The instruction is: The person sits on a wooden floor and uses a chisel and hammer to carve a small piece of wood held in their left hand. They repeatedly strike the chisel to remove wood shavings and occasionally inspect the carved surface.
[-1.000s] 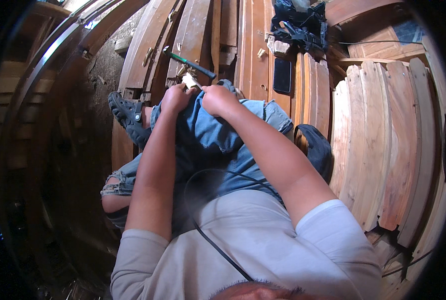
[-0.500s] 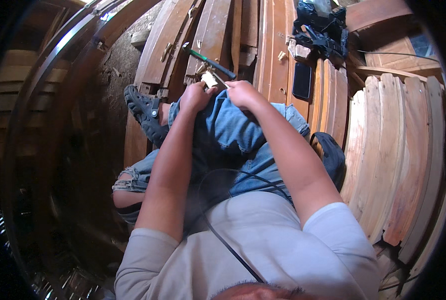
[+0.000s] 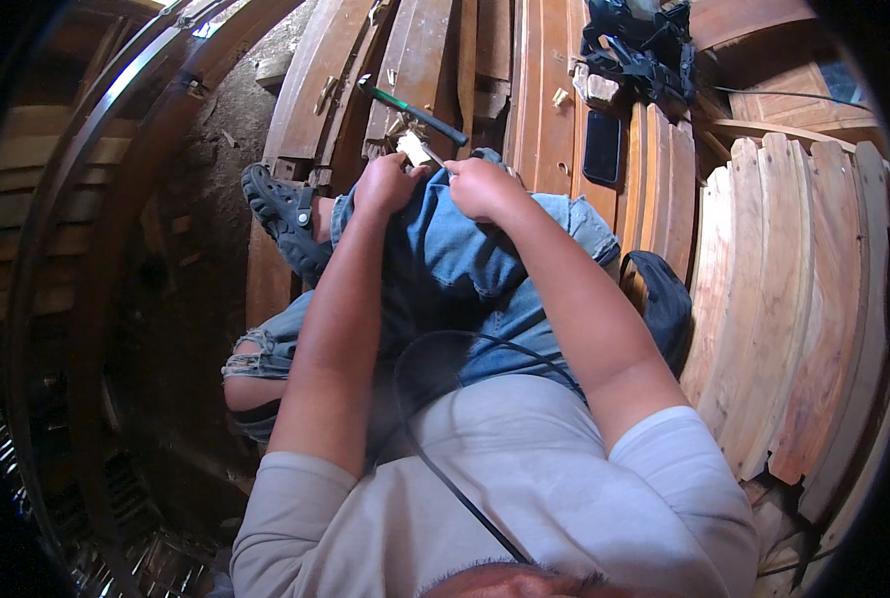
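Observation:
My left hand (image 3: 387,185) is closed around a small pale piece of wood (image 3: 413,150) above my denim-covered leg. My right hand (image 3: 484,190) grips a thin-bladed tool (image 3: 432,155), its narrow blade pointing at the wood piece. The handle is hidden in my fist, so I cannot tell whether it is a knife or a chisel. Just beyond both hands lies a long tool with a green shaft and dark grip (image 3: 417,114), resting across the planks.
Long brown wooden boards (image 3: 543,90) run away from me, with curled shavings (image 3: 325,95) on them. A black phone (image 3: 601,147) lies at the right, below a black bag (image 3: 636,50). Pale slats (image 3: 764,289) are stacked farther right. A dark clog (image 3: 284,214) is on my foot.
The pale wood piece is turned slightly and shows more of its bright face. My right hand has shifted a little, with the blade still at the wood. The whole view has moved slightly.

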Available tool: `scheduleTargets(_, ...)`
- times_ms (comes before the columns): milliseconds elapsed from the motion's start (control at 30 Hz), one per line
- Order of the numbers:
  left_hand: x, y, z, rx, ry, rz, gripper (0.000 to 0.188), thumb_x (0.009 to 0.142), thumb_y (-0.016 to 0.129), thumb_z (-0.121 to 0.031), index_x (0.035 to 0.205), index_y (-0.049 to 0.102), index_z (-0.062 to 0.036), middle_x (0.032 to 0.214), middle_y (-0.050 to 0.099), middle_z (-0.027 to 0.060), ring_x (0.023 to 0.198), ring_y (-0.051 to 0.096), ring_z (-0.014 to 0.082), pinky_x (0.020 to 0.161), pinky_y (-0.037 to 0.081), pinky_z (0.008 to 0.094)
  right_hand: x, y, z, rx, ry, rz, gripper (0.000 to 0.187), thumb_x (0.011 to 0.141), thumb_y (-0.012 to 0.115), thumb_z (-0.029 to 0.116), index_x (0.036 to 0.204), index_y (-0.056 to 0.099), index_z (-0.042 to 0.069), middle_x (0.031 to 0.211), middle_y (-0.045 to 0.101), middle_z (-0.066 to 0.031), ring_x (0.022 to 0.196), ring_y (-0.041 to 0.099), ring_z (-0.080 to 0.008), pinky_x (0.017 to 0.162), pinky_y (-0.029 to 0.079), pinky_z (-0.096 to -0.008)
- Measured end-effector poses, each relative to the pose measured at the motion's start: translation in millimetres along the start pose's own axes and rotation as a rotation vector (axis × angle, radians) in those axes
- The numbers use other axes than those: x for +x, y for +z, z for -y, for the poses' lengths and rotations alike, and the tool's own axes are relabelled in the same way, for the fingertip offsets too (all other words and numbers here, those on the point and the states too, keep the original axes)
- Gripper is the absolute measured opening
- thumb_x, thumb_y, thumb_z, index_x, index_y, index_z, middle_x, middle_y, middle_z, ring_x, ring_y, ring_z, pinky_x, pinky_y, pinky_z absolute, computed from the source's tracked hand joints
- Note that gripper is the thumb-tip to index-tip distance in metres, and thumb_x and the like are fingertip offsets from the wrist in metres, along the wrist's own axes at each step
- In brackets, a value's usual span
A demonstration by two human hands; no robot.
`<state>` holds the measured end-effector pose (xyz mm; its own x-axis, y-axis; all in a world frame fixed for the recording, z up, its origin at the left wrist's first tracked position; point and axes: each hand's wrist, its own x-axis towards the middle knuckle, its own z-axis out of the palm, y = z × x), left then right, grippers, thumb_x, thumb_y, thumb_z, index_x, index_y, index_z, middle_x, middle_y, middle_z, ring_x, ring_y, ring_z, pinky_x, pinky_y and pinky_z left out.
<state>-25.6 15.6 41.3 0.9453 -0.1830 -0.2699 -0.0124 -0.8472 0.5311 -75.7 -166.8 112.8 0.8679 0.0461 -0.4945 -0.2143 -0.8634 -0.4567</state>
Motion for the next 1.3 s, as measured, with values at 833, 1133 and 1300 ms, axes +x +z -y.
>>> scheduleTargets(833, 6, 3, 7, -0.051, -0.033, 0.036, 0.06, 0.09, 0.075, -0.063, 0.12, 0.078, -0.0106, 0.117, 0.078, 0.0203, 0.112, 0.074, 0.0386, 0.094, 0.058, 0.0503, 22, 7, -15, 0.083, -0.043, -0.042, 0.049, 0.1, 0.05, 0.016, 0.146, 0.065, 0.006, 0.134, 0.07, -0.027, 0.122, 0.069, -0.0414, 0.106, 0.054, -0.0459)
scheduleTargets(1133, 2, -4, -4, 0.001, -0.059, 0.057, 0.057, 0.092, 0.075, -0.06, 0.12, 0.078, -0.0103, 0.118, 0.077, 0.0216, 0.114, 0.073, 0.0396, 0.094, 0.058, 0.0509, -9, -25, -2, 0.273, 0.112, 0.109, 0.051, 0.101, 0.048, 0.015, 0.148, 0.066, 0.015, 0.108, 0.077, -0.0265, 0.083, 0.076, -0.0359, 0.076, 0.06, -0.0436)
scheduleTargets(1300, -3, -6, -4, -0.018, -0.04, 0.037, 0.059, 0.094, 0.074, -0.059, 0.127, 0.076, -0.0104, 0.121, 0.076, 0.0236, 0.116, 0.072, 0.0417, 0.097, 0.057, 0.0505, -16, -27, 2, 0.245, 0.12, 0.124, 0.052, 0.101, 0.048, 0.016, 0.15, 0.064, 0.017, 0.102, 0.078, -0.0249, 0.077, 0.076, -0.0345, 0.071, 0.06, -0.0446)
